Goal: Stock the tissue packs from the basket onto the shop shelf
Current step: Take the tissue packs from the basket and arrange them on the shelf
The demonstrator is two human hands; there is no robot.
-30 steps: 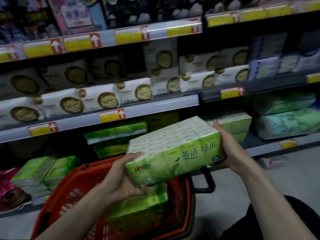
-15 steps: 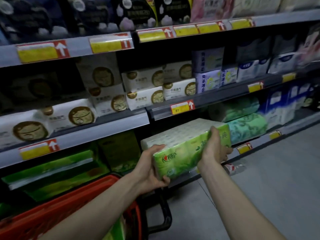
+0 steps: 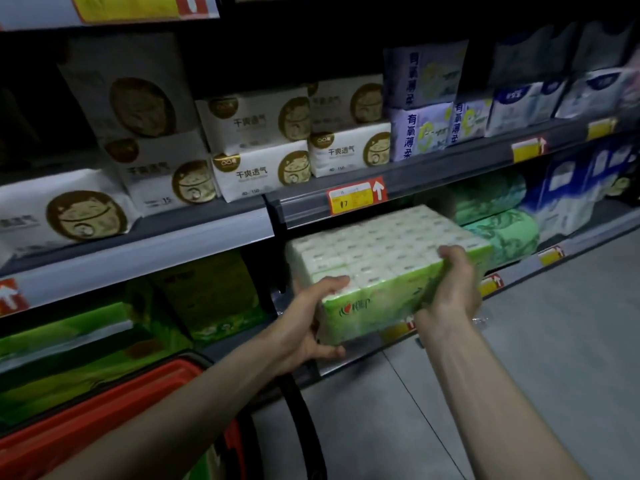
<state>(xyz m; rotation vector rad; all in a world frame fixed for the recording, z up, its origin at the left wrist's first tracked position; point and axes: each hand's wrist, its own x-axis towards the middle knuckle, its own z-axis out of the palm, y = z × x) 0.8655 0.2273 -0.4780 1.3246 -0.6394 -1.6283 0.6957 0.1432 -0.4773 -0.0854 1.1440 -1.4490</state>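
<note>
My left hand [image 3: 304, 327] and right hand [image 3: 450, 285] clasp the green tissue pack [image 3: 381, 268] at the bottom shelf's [image 3: 349, 362] front edge, above the red basket [image 3: 104, 420].

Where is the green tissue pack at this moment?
Centre-right of the head view, the green tissue pack is held between both hands at the bottom shelf's opening, left of green rolls.

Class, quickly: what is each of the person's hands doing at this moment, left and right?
Left hand: closed on the near left corner of the green tissue pack.
Right hand: closed on the same pack's near right end.
</note>
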